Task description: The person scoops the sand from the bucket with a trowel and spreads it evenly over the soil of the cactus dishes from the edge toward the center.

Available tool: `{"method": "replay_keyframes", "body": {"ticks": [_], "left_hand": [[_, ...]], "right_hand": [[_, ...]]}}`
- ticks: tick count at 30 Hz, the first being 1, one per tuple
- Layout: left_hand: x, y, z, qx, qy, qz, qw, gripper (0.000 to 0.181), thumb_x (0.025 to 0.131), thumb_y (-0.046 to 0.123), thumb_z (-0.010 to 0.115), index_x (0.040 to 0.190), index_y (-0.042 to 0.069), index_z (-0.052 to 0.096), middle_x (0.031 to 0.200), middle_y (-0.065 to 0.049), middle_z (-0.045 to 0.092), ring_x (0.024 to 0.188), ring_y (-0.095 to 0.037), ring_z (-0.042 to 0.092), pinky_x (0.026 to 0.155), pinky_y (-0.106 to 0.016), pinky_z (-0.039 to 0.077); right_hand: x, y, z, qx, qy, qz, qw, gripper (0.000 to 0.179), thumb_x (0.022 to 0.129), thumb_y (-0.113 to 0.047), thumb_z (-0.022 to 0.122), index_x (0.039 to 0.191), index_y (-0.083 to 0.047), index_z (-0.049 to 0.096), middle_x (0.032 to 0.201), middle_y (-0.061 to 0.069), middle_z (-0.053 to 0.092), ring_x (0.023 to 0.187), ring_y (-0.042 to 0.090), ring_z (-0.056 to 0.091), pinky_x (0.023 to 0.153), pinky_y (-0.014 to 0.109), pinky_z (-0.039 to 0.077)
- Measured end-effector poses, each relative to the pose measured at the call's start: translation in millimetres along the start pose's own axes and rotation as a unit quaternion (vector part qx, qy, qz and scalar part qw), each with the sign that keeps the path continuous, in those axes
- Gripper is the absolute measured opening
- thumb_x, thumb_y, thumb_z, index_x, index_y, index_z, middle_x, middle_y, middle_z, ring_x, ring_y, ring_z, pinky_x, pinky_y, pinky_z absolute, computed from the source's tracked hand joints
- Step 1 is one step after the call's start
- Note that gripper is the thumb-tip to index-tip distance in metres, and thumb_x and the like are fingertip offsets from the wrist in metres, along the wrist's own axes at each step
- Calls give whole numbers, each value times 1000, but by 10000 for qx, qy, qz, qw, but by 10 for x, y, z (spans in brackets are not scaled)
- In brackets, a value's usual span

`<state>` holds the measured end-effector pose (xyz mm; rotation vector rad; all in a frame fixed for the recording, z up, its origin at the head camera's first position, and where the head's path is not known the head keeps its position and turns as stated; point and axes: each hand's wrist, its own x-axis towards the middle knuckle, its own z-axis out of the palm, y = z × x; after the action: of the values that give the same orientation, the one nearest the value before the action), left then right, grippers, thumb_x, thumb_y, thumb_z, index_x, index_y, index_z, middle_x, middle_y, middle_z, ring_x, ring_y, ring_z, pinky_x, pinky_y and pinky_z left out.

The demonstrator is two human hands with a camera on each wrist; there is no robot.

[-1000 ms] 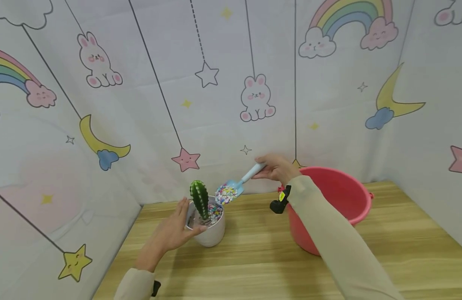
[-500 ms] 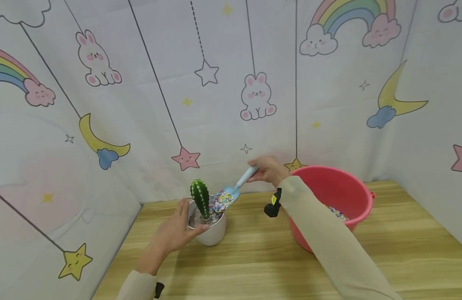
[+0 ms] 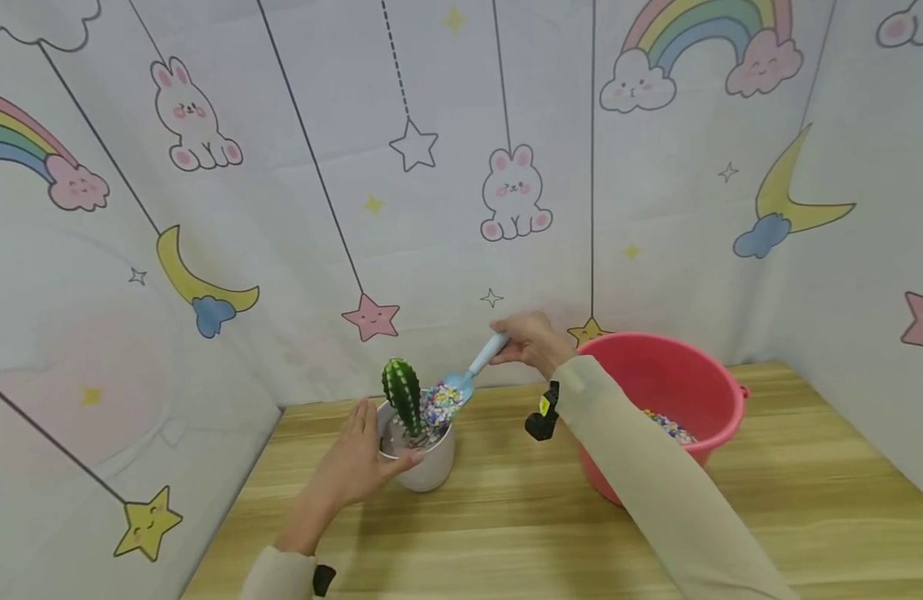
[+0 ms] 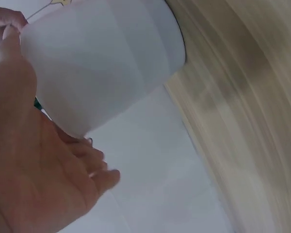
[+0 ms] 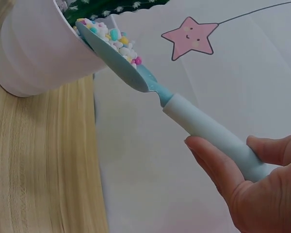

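From my head, I see my left hand on the side of the white pot. My fingers are at the far side of its top edge and my thumb lies over the near side, so I am holding the pot between them. The pot stands on the wooden table. A green cactus pokes up out of it. My right hand grips the handle of the blue scoop. The scoop slants down to the pot, and its front is over the edge on the right. Lots of little colored beads sit on it. To the right is a big pink bucket, with more beads inside, partly behind my sleeve. The cloth wall at the back has bunnies, stars and rainbows on it.

From my left wrist, I see the smooth side of the pot up close. My thumb is on one side of its top and my other fingers are on the other side. A tiny bit of green shows by my hand.

From my right wrist, my thumb and fingers pinch the scoop's handle. The beads are heaped up by the pot's edge, next to the cactus. I can't tell if the scoop touches the edge. A pink star smiles on the cloth behind.
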<state>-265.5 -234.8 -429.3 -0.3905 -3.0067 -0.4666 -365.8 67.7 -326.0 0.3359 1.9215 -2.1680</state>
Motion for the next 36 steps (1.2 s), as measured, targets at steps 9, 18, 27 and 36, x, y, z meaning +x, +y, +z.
{"method": "replay_keyframes", "body": {"ticks": [9,18,27,36], "left_hand": [[41,-64,20,-128,-26,191,9997,127,89,78,64,165,-8,10,174,-31,7,162,-49,14,127,-64,30],[21,19,40,269,231,-46,9994,128,87,83,59,164,-10,17,173,-32,12,161,-48,19,128,-60,30],[-53,147,26,373,274,-380,9982,133,86,85,59,161,-16,15,170,-37,14,160,-51,17,128,-61,29],[45,-59,27,-358,218,312,9986,125,84,77,71,166,0,16,172,-31,18,155,-52,34,120,-65,41]], "right_hand": [[-27,-16,10,-117,96,-153,9998,36,103,-12,68,130,9,59,105,25,71,97,34,80,83,40,65],[-48,-38,0,-75,174,-206,9996,33,102,-12,69,127,9,61,93,20,70,93,33,81,84,42,65],[-73,-47,-38,7,194,-251,9995,37,103,-11,67,132,10,57,106,26,70,112,40,75,92,45,63],[-94,-50,-63,-76,247,-342,9991,37,103,-13,67,131,10,58,102,24,71,95,33,80,90,44,64]]}}
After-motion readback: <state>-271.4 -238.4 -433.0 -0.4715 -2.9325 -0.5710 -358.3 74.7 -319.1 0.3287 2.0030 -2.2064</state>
